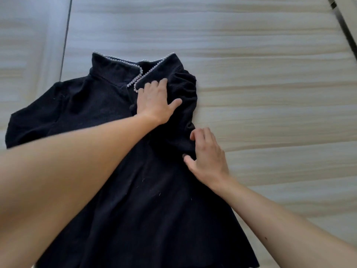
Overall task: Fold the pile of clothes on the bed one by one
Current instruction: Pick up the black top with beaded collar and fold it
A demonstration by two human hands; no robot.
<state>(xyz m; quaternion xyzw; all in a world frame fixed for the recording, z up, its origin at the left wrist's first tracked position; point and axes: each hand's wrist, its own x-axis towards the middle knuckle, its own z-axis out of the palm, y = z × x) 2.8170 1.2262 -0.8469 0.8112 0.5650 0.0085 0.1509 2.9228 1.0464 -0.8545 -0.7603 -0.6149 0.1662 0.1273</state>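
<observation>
Black ribbed pearl-collared dress (96,105), lying beneath both hands on the bed (270,93), is pinned by the flat, spread left hand (154,101) and touched by the curled right hand (207,157) (grip not discernible); sleeve-folding is judged underway, the leftward sleeve (32,120) needing infolding next.
</observation>
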